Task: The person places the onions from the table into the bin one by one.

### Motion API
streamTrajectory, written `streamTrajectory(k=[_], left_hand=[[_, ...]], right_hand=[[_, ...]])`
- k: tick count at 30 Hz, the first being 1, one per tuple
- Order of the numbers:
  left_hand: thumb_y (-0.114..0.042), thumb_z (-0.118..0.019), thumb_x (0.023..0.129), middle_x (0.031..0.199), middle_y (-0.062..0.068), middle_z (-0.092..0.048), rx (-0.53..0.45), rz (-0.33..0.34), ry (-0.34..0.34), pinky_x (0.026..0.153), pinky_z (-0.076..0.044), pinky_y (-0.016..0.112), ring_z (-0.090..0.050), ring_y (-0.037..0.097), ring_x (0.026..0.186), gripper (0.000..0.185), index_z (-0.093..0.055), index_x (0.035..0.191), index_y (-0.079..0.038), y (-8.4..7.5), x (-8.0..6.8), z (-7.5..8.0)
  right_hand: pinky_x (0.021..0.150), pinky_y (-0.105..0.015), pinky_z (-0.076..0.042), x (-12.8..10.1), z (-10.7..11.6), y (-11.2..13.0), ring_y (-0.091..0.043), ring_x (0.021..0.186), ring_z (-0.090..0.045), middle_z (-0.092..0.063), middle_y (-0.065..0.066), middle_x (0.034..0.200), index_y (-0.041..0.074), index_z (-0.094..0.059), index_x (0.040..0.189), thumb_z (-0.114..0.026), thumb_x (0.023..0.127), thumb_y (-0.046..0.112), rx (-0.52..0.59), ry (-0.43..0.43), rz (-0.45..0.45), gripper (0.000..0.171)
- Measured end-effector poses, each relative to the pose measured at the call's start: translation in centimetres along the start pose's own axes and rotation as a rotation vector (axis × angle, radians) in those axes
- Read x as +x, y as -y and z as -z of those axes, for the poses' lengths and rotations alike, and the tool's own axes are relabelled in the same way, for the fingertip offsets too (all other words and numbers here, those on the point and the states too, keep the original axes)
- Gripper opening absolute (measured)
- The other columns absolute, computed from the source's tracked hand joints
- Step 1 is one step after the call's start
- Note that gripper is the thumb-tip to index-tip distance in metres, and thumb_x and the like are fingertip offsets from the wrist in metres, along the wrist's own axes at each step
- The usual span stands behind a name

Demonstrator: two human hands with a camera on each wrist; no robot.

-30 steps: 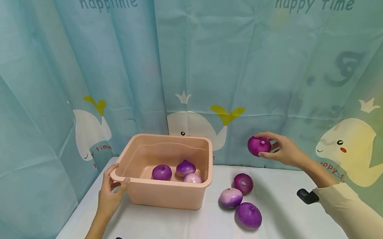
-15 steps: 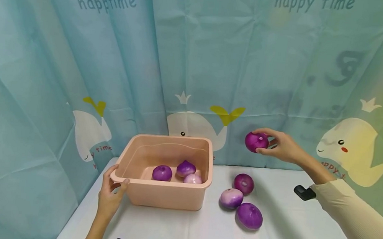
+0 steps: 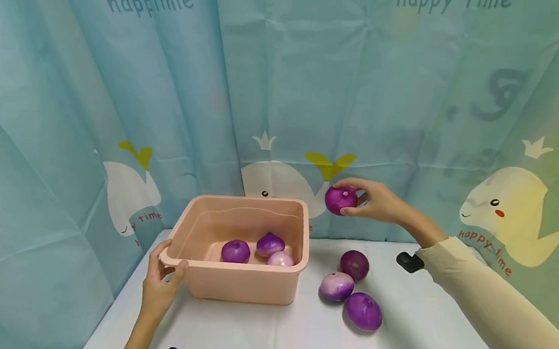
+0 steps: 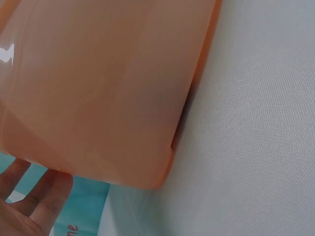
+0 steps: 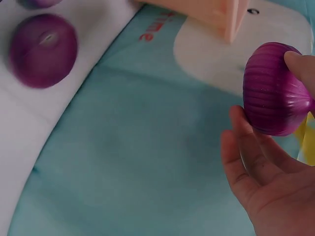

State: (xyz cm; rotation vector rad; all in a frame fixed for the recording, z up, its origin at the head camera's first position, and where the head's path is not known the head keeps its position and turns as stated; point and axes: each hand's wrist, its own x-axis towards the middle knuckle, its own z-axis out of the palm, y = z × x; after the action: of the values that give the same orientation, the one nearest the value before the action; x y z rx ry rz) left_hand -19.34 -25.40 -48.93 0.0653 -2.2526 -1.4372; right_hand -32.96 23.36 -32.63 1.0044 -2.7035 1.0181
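Your right hand pinches a round, deep purple onion with fine ribbed skin, thumb and fingertips curled round its sides; you hold it in the air just beyond the far right corner of the salmon-pink rectangular plastic tub. In the right wrist view the onion shows glossy lengthwise ridges, seated between your thumb tip and curved fingers.

Your left hand grips the tub's near left corner, thumb hooked over the smooth rolled rim and fingers against the outside wall. The left wrist view shows only that glossy wall and part of your palm beside it.

Inside the tub lie three onions: a dark purple round one, a purple one with a pointed tip, and a pale pink one touching it.

On the matte white tablecloth, right of the tub, three more sit close together: a dark maroon round one, a pale lilac one just in front of it, and a bright purple oval one nearest you.

A creased teal fabric backdrop printed with whales hangs behind the table.
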Motion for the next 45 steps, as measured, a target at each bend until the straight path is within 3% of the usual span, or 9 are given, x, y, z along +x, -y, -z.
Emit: streamTrajectory(k=[7,11,17,24,32,41,45], left_hand=[[-0.02,-0.067,0.1,0.154,0.016,-0.046,0.001,-0.001,-0.002,0.077,-0.05,0.009,-0.053,0.0,0.103,0.067,-0.033,0.158,-0.023,0.1,0.1,0.1],[-0.019,-0.067,0.1,0.154,0.013,-0.045,-0.007,-0.004,-0.003,0.079,-0.05,0.009,-0.053,0.001,0.105,0.066,-0.034,0.157,-0.023,-0.1,0.2,0.2],[-0.018,-0.067,0.1,0.153,0.013,-0.046,-0.003,-0.016,-0.01,0.081,-0.049,0.008,-0.053,0.004,0.106,0.065,-0.035,0.157,-0.022,-0.2,0.3,0.3],[-0.021,-0.068,0.1,0.153,0.014,-0.048,-0.002,-0.006,0.001,0.08,-0.05,0.01,-0.054,0.001,0.105,0.067,-0.035,0.157,-0.024,-0.2,0.4,0.2],[-0.023,-0.068,0.1,0.152,0.016,-0.049,0.023,0.025,0.008,0.079,-0.052,0.015,-0.054,0.003,0.103,0.067,-0.034,0.157,-0.026,0.2,0.0,0.1],[-0.023,-0.068,0.1,0.152,0.016,-0.049,0.021,0.022,0.0,0.079,-0.052,0.015,-0.054,0.003,0.104,0.067,-0.033,0.157,-0.027,0.1,0.0,0.1],[-0.023,-0.068,0.1,0.151,0.016,-0.049,0.018,0.014,0.0,0.079,-0.052,0.016,-0.055,0.004,0.103,0.067,-0.033,0.157,-0.026,0.1,0.0,0.1]], right_hand=[[0.081,-0.036,-0.059,3.5,-2.5,2.4,-0.017,0.087,-0.072,-0.068,-0.007,0.122,0.019,-0.066,0.134,-0.086,0.085,0.017,0.006,0.086,0.049,0.053],[0.082,-0.034,-0.059,5.3,-4.0,3.7,-0.019,0.092,-0.071,-0.067,-0.009,0.126,0.015,-0.064,0.137,-0.084,0.086,0.015,0.024,0.147,0.097,0.054],[0.089,-0.034,-0.058,8.0,-6.1,5.8,-0.025,0.112,-0.064,-0.064,-0.006,0.133,0.019,-0.063,0.139,-0.082,0.089,0.016,0.04,0.232,0.095,0.054],[0.091,-0.032,-0.055,11.0,-9.0,7.3,-0.024,0.11,-0.062,-0.066,-0.005,0.126,0.016,-0.066,0.134,-0.083,0.086,0.016,0.011,0.259,0.162,0.05],[0.093,-0.029,-0.052,12.3,-11.5,8.2,-0.017,0.104,-0.064,-0.069,-0.001,0.117,0.014,-0.068,0.128,-0.084,0.085,0.014,-0.004,0.309,0.191,0.046],[0.089,-0.027,-0.052,12.7,-12.6,9.1,-0.014,0.101,-0.063,-0.068,0.003,0.113,0.027,-0.066,0.13,-0.082,0.088,0.021,-0.108,0.315,0.13,0.045],[0.088,-0.028,-0.053,12.6,-12.8,9.3,-0.016,0.103,-0.063,-0.067,0.002,0.115,0.029,-0.066,0.131,-0.082,0.088,0.022,-0.095,0.327,0.093,0.046]])
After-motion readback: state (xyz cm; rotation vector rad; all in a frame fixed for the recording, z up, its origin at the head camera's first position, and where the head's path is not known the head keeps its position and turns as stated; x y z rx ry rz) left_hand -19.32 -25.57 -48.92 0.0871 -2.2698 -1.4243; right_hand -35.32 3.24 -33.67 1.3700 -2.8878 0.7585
